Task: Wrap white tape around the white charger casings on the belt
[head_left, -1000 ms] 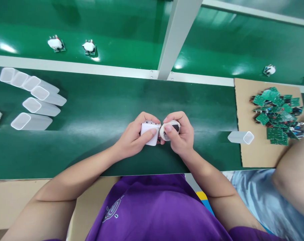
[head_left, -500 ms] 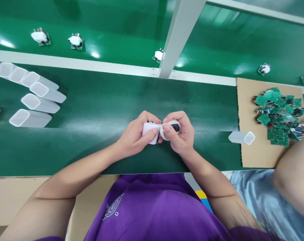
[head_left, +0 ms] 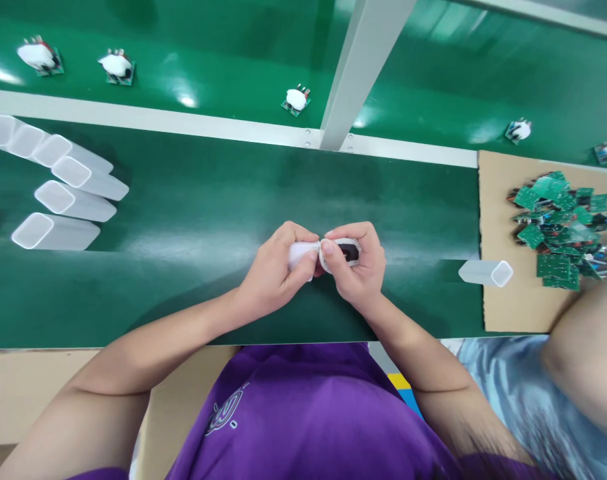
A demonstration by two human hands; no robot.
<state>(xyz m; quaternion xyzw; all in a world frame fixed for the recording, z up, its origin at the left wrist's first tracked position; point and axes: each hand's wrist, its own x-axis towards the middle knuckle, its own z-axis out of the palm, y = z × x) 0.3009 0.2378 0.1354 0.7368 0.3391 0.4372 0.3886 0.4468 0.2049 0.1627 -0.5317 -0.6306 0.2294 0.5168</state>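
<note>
My left hand (head_left: 271, 270) is closed on a smooth white plastic piece (head_left: 300, 253), with the thumb pressed along its near side. In my right hand (head_left: 364, 275) is a white-rimmed part with a dark centre (head_left: 350, 251), gripped between thumb and fingers. The two pieces meet, or nearly meet, in front of my chest above the green table. Fingers cover the spot between them, so I cannot tell whether they are joined.
Several translucent square sleeves (head_left: 68, 232) lie at the left; another sleeve (head_left: 483, 273) overlaps the cardboard sheet (head_left: 501, 310). Green circuit boards (head_left: 553, 233) are heaped there. White-topped boards (head_left: 297, 100) sit on the green surface beyond the rail (head_left: 193, 123). Another person's arm (head_left: 583, 347) reaches in at right.
The white piece in my left hand has turned, showing a rounder side, and the dark-centred part has tilted slightly. Boards beyond the rail have shifted left.
</note>
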